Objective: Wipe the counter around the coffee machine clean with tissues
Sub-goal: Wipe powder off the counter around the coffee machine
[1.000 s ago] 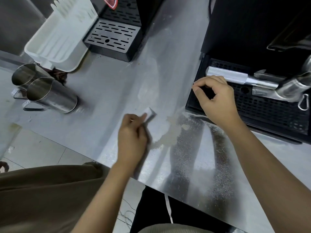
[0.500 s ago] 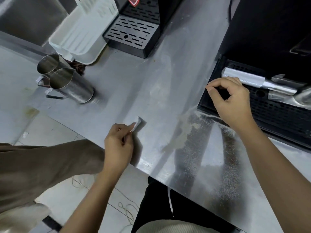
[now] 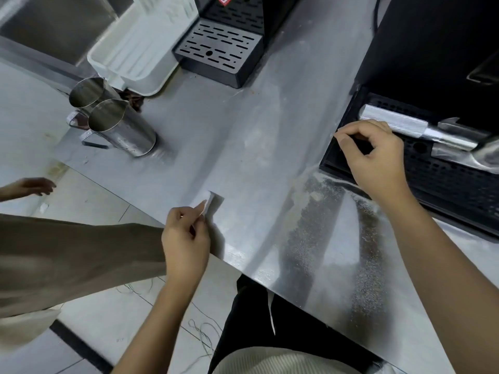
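My left hand point(image 3: 186, 238) pinches a small folded white tissue point(image 3: 206, 203) just above the steel counter point(image 3: 229, 136), close to its front edge. To the right of the tissue, a pale smear and a spread of dark coffee grounds point(image 3: 364, 228) lie on the counter. My right hand point(image 3: 375, 163) is curled around the front left corner of the coffee machine's black drip tray point(image 3: 445, 182). A ribbed metal portafilter handle point(image 3: 391, 121) lies across the tray just behind my fingers.
Two steel pitchers point(image 3: 118, 128) stand at the counter's left end beside a white plastic tray point(image 3: 140, 58). A second machine's slotted drip tray point(image 3: 218, 49) sits at the back. Another person's brown sleeve point(image 3: 67, 252) and hand point(image 3: 27, 186) reach in from the left.
My left hand has drawn the tissue back from the smear toward the counter's front edge and lifted its tip. My right hand has stayed on the tray corner. Another person's hand has appeared at left.
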`<state>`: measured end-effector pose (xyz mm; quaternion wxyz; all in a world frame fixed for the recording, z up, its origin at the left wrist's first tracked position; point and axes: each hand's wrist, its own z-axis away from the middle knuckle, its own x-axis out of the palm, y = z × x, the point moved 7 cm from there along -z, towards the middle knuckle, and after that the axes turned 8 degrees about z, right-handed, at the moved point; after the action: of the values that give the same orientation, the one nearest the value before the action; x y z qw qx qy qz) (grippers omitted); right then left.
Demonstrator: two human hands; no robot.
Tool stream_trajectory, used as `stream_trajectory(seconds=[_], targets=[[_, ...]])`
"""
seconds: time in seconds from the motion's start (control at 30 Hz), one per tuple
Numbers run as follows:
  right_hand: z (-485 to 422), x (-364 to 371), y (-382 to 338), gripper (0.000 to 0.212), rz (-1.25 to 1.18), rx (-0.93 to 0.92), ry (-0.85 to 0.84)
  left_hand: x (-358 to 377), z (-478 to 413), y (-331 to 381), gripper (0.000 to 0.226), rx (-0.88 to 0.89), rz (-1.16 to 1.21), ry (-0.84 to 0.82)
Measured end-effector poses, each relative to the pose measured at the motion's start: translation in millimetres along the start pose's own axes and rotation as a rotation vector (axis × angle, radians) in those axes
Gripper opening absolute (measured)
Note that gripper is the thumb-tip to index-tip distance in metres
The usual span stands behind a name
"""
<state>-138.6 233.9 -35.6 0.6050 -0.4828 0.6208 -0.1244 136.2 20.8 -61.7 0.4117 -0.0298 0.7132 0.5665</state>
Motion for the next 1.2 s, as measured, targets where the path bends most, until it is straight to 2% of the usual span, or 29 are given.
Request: stream_trajectory(seconds=[0.13,0.23,0.3,0.33,0.47,0.53,0.6,0.73,0.87,0.9,0.97,1.07,1.2], targets=[[0,0,0,0.011,0.003,0.002,-0.003,35,37,24,0.036,0.117,0.030,-0.051],[-1,-2,1,0.007,-0.071,0.040,0.003,76,79,58,0.039,0.171,0.136,-0.255],[0,-5,1,0.008,-0.178,0.089,0.015,96,93,71,0.040,0.128,0.224,-0.410],[1,-10,1,0.010,-0.192,0.093,0.032,98,89,75,0.040,0.096,0.262,-0.424],[15,-40,10,0.020,-0.061,0.070,0.083,73,20,70,0.032,0.082,0.181,-0.164],[23,-53,21,0.023,0.012,0.078,0.098,69,-16,61,0.034,0.111,0.049,-0.118],[30,-62,33,0.025,0.092,0.060,0.126,76,-29,59,0.037,0.171,-0.025,-0.131],[35,-64,40,0.027,0.261,-0.028,0.224,98,16,76,0.037,0.321,0.035,-0.232],[29,-53,40,0.024,0.388,-0.037,0.210,116,70,87,0.042,0.330,0.143,-0.497],[29,-53,40,0.022,0.409,-0.046,0.215,115,66,88,0.041,0.305,0.186,-0.519],[31,-52,39,0.019,0.451,-0.059,0.213,107,34,90,0.036,0.252,0.195,-0.417],[33,-48,39,0.017,0.501,-0.063,0.190,106,-31,88,0.034,0.207,0.082,-0.239],[33,-49,38,0.015,0.519,-0.065,0.196,124,-42,98,0.036,0.319,-0.024,-0.256]])
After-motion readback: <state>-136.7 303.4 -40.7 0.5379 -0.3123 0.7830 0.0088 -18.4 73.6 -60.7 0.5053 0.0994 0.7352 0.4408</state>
